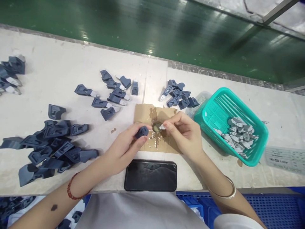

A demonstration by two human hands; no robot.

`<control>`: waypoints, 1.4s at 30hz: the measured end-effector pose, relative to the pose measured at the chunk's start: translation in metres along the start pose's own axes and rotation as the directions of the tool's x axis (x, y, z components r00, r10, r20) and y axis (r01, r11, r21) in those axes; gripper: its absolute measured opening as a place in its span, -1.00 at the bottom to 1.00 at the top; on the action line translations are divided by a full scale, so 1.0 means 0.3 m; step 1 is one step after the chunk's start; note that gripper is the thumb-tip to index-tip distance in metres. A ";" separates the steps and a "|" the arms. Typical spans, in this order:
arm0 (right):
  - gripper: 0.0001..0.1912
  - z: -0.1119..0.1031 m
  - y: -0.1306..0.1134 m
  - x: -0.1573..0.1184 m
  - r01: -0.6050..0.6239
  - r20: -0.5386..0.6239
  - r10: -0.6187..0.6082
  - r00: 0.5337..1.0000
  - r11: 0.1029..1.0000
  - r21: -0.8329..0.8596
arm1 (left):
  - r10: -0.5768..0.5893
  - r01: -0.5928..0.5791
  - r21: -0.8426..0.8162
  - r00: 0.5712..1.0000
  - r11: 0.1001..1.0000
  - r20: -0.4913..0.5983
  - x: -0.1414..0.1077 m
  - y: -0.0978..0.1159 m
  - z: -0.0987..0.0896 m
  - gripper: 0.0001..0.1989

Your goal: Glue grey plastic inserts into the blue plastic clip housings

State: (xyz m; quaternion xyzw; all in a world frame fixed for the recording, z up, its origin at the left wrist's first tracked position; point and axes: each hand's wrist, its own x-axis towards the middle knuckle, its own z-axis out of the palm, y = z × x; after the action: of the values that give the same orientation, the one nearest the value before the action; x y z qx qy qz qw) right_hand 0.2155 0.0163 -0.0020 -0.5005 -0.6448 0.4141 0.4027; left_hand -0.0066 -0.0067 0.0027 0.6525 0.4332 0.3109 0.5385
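My left hand [130, 144] is closed around a dark blue plastic part [142, 132], its end facing up between thumb and fingers. Between the thumb and forefinger of my right hand [187, 133] is a small light grey piece [162, 127], mostly covered by the fingertips. Its tip is at the edge of a small round bottle cap [156, 127] that has something pale and glossy inside. Under the cap lies a piece of brown cardboard [145, 111], wet with shiny drops and stains.
A green basket [258, 140] of small grey pieces [238, 135] stands at right. Loose blue parts [59, 148] pile up at left; blue parts with grey tips [114, 97] lie farther back. A black phone [150, 176] rests by the table's front edge. A green belt [133, 28] runs behind.
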 end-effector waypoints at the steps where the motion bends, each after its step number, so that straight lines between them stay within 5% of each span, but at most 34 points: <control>1: -0.80 0.001 -0.005 0.001 -0.054 -0.019 0.056 0.998 0.993 0.102 | 0.047 -0.048 0.071 0.999 0.996 0.013 0.000 -0.006 0.000 -0.75; 5: -0.73 0.012 -0.030 0.002 -0.164 0.008 0.171 0.985 0.930 0.329 | 0.184 -0.190 0.288 0.982 0.939 0.046 0.002 -0.027 0.008 -0.75; 11: -0.79 0.040 -0.052 -0.025 -0.176 0.050 0.171 0.984 0.896 0.408 | 0.268 -0.281 0.501 0.958 0.819 0.099 0.003 -0.033 0.031 -0.74; 34: -0.80 0.076 -0.053 -0.062 -0.032 0.049 0.028 0.998 0.996 0.084 | 0.343 -0.331 0.621 0.933 0.710 0.105 0.010 -0.041 0.043 -0.82; 42: -0.74 0.080 -0.057 -0.059 -0.211 0.092 0.193 0.977 0.940 0.269 | 0.332 -0.311 0.581 0.940 0.752 0.072 0.009 -0.026 0.038 -0.81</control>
State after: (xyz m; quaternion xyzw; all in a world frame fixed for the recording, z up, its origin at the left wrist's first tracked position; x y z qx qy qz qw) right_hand 0.1908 -0.0067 0.0041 -0.4890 -0.5382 0.5555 0.4033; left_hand 0.0028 -0.0089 -0.0076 0.8449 0.3984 0.2620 0.2425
